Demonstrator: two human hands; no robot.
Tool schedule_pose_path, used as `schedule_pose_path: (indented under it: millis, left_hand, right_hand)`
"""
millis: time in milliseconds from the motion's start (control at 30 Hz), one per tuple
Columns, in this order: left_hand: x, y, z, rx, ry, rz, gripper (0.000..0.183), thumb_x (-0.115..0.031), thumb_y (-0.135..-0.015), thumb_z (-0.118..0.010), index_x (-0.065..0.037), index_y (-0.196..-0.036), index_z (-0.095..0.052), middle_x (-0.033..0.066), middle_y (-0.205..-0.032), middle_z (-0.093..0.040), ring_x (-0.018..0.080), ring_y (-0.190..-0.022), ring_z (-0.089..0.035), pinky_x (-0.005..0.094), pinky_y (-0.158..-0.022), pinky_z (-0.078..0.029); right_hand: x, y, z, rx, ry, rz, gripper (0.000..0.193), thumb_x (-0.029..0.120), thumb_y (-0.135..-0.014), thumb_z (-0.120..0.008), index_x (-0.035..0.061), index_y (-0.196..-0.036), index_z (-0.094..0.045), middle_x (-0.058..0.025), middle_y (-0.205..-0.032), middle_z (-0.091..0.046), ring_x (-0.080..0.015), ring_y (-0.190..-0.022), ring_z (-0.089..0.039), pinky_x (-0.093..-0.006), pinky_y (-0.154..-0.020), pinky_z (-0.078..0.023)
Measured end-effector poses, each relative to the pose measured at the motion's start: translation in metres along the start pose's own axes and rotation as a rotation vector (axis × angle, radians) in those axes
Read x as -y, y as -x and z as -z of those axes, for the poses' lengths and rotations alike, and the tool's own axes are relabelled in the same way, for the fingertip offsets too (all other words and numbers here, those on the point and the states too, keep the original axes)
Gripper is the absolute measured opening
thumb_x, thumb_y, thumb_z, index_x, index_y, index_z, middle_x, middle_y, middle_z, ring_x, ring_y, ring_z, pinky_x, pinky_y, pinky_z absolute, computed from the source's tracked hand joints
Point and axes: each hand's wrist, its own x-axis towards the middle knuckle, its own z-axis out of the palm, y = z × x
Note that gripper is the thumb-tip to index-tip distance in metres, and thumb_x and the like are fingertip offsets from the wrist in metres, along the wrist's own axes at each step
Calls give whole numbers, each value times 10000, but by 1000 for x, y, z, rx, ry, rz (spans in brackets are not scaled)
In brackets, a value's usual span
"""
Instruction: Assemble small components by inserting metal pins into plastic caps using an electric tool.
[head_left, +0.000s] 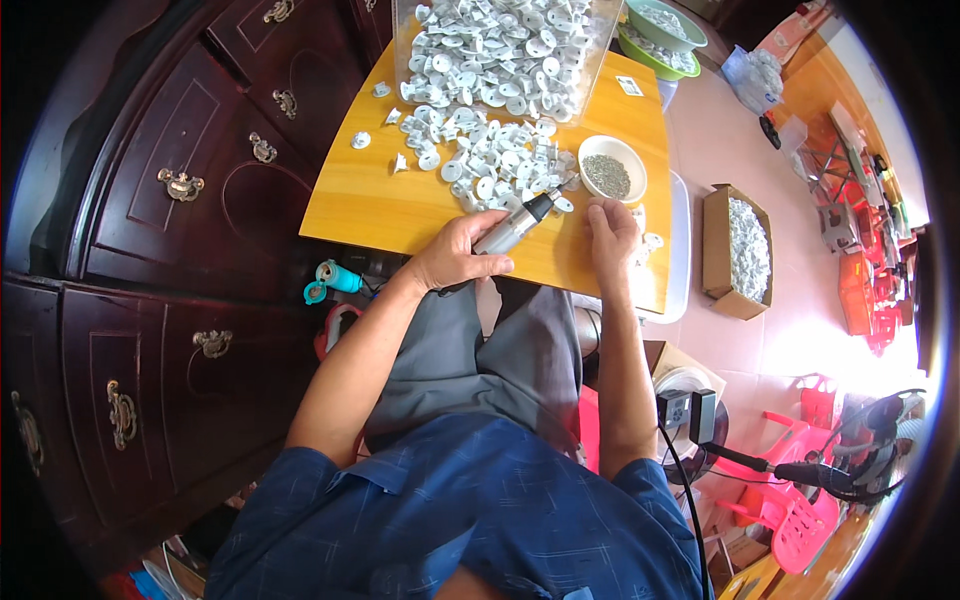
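Note:
My left hand (462, 252) is wrapped round a grey electric screwdriver (508, 232) with a black nose, its tip pointing up and right over the yellow table (370, 205). Close by that tip lies a white round plastic part (563, 205). My right hand (613, 240) is closed, thumb and fingers pressed together, just below a white bowl (640, 158) of small metal pieces that look like screws (606, 176). Whatever its fingertips pinch is too small to make out. Beyond my hands spreads a loose pile of white plastic parts (490, 155), several lying apart at its left.
A clear bin (590, 85) heaped with the same white parts stands at the table's far side. More white parts lie beside my right hand. Dark wooden drawers (200, 250) rise at left; a cardboard box (716, 245) and pink chairs (808, 520) stand on the floor at right.

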Motion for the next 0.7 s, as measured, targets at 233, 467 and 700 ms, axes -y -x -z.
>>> schedule_pose_path:
  millis: [233, 467, 700]
  left_hand:
    - [-3, 1, -1, 0, 26, 13, 649, -116, -840, -775, 25, -1397, -473, 0, -884, -603, 55, -678, -565, 224, -565, -492]
    - [-2, -2, -3, 12, 5, -3, 636, -152, -833, -792, 17, -1370, -497, -12, -859, -584, 51, -655, -545, 217, -563, -482]
    - [-3, -3, -4, 16, 13, -6, 619, -153, -833, -791, 17, -1356, -509, -16, -849, -577, 49, -645, -534, 211, -565, -468]
  right_hand:
    - [22, 16, 13, 21, 627, 460, 162, 72, -872, -667, 77, -1032, -686, -83, -984, -688, -238, -923, -668, -340, -806, -531]
    - [19, 9, 44, 154, 993, 730, 266, 151, -849, -667, 86, -1106, -654, -93, -1175, -638, -315, -1202, -545, -458, -1026, -411]
    - [-3, -47, 91, 92, 1005, 659, 193, 117, -867, -616, 91, -1053, -665, -108, -1129, -645, -333, -1140, -567, -467, -983, -434]
